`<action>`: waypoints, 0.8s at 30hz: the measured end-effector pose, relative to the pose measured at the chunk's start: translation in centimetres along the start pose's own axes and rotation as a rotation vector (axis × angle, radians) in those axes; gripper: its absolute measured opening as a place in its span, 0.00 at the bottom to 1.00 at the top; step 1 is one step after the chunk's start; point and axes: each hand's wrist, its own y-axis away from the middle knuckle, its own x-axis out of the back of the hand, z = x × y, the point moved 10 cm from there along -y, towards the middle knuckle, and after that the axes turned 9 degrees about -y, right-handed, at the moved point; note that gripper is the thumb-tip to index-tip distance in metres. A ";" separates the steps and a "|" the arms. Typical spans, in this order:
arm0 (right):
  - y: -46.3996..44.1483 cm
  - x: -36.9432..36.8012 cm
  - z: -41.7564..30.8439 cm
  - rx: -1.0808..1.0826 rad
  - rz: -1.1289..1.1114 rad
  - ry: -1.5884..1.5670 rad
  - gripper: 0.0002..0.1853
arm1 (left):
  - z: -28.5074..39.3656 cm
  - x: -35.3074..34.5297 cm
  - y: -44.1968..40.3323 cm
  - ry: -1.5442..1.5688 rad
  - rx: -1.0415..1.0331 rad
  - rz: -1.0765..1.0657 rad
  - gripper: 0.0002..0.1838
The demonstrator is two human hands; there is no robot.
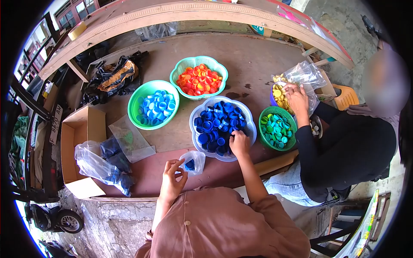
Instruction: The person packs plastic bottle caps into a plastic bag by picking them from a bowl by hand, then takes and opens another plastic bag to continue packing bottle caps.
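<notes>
My left hand (173, 179) pinches the rim of a small clear plastic bag (197, 162), thumb and index finger together. Inside the bag lie a few dark blue bottle caps (189, 164). My right hand (239, 143) reaches over the near right side of a pale lavender basket (250, 136). Its fingers are curled among the dark blue bottle caps (211, 125) heaped there; how many they grip is hidden. The bag sits on the table's near edge, left of and in front of the basket.
Around stand a light green basin (133, 103) of light blue caps, a mint basket (176, 69) of orange-red caps and a green basket (267, 145) of green caps. A co-worker's hand (297, 99) is at yellow caps. A cardboard box (92, 124) and filled bags (114, 165) lie left.
</notes>
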 end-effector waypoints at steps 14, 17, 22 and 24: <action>-0.7 -1.1 3.2 -0.064 0.215 -0.704 0.08 | -0.4 -0.3 0.3 0.018 0.041 0.011 0.23; 1.5 -3.8 0.5 -0.489 -0.316 -1.693 0.09 | -0.7 0.0 0.4 0.007 0.059 0.027 0.23; 3.1 -1.4 -3.7 -0.355 -0.410 -1.707 0.08 | -0.7 -0.6 -0.1 0.022 0.061 0.008 0.23; 3.5 0.2 -4.8 -0.271 -0.325 -1.486 0.08 | -0.5 -0.7 -0.1 0.005 0.040 0.008 0.23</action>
